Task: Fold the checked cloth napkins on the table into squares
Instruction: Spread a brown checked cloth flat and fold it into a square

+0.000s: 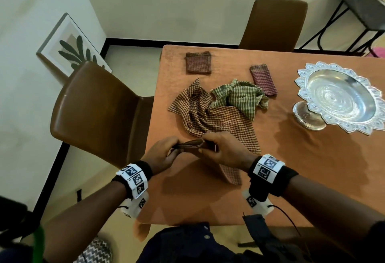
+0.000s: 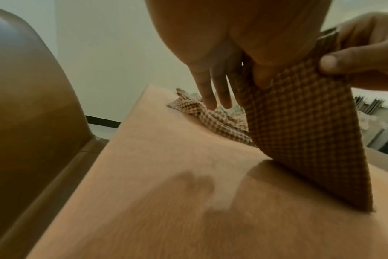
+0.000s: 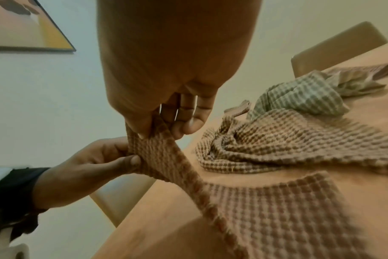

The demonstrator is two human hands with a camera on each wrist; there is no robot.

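Both hands lift one edge of an orange checked napkin [image 1: 231,131] above the table's near left part. My left hand [image 1: 166,152] pinches its gathered edge from the left, and my right hand [image 1: 220,148] pinches the same edge beside it. The cloth [image 2: 299,126] hangs down to the table [image 3: 277,206]. A crumpled brown checked napkin [image 1: 193,104] and a crumpled green checked napkin [image 1: 239,96] lie just behind. Two folded napkins lie farther back: a brown one [image 1: 198,63] and a dark red one [image 1: 263,80].
An orange cloth covers the table [image 1: 312,169]. A silver pedestal bowl [image 1: 339,98] stands at the right. One brown chair [image 1: 98,108] stands at the table's left side, another [image 1: 273,23] at the far end. A framed picture [image 1: 68,43] leans on the wall.
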